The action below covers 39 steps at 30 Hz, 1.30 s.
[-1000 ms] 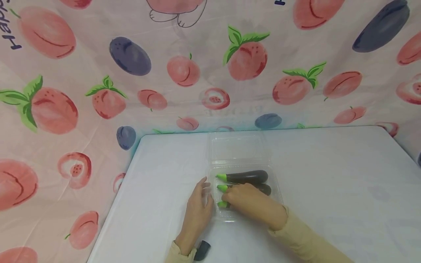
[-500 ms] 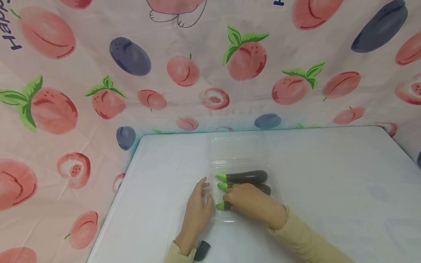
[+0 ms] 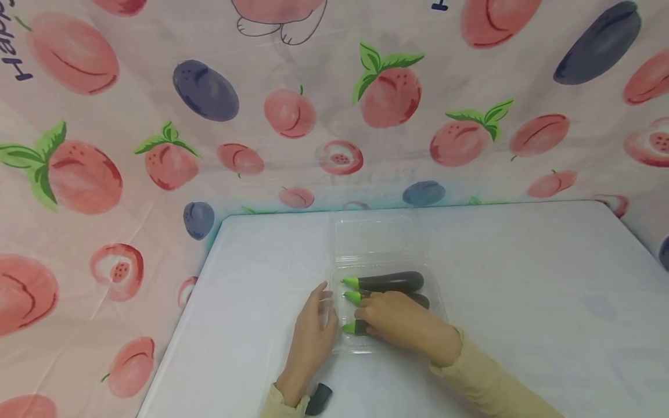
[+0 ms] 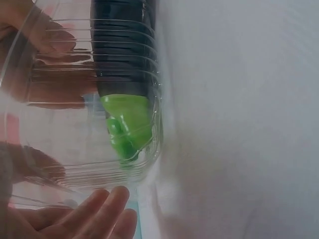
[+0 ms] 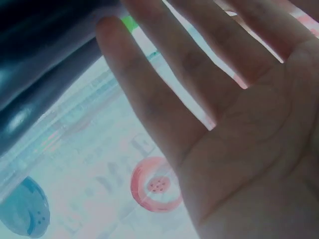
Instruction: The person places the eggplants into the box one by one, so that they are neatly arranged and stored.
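Note:
A hinged clear plastic container (image 3: 342,350) holds three eggplants with green stem ends pointing left: the back eggplant (image 3: 392,282), the middle eggplant (image 3: 420,301) and the front eggplant (image 3: 360,328). My right hand (image 3: 402,319) reaches over the middle and front ones, hiding most of both. In the right wrist view its fingers (image 5: 144,94) look nearly straight, close to dark eggplant skin; the thumb is not visible. My left hand (image 3: 310,328) stays at the container's left side, fingers extended. Through the plastic in the left wrist view, a green eggplant stem end (image 4: 129,119) shows.
The container's open lid (image 3: 378,235) lies flat toward the back edge of the white table (image 3: 522,290). Behind and to the left hangs a fruit-printed cloth (image 3: 313,58). A small black object (image 3: 319,399) sits by my left wrist.
The front eggplant has shifted slightly left and toward me, showing more dark skin beside its green end. My right hand has barely moved; my left hand holds its place.

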Each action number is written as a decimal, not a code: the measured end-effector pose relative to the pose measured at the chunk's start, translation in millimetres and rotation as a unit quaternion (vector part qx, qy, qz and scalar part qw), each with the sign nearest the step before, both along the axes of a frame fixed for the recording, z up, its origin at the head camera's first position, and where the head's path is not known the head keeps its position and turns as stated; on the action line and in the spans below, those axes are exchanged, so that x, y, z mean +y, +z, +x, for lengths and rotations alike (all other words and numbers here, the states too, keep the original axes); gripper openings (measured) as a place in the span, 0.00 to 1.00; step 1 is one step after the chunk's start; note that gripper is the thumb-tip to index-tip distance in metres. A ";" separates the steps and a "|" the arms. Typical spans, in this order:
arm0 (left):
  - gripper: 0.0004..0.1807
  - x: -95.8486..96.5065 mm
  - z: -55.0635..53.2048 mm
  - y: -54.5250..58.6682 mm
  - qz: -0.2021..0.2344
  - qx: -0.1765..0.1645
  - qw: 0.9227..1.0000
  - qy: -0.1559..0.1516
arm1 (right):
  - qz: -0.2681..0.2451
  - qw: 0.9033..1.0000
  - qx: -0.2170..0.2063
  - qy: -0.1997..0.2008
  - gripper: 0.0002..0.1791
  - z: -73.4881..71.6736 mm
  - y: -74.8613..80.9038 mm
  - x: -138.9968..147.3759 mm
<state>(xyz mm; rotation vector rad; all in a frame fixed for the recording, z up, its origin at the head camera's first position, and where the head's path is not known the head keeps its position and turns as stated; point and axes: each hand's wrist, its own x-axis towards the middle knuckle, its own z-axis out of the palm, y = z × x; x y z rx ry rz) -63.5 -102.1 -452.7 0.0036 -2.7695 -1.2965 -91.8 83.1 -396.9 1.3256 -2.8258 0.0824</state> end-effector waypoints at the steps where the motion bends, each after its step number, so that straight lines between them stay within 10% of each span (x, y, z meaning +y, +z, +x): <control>1: 0.28 -0.1 -0.1 0.1 0.000 0.000 1.000 -0.001 | -0.001 1.000 0.001 0.000 0.11 -0.2 0.0 0.6; 20: 0.29 -14.1 -10.0 6.1 0.060 0.002 0.998 -0.021 | -0.079 0.995 0.053 -0.013 0.17 -13.2 3.9 29.7; 39: 0.23 -21.1 -38.4 15.9 0.015 0.042 0.999 -0.021 | -0.117 0.985 0.078 -0.101 0.21 -40.3 5.5 74.3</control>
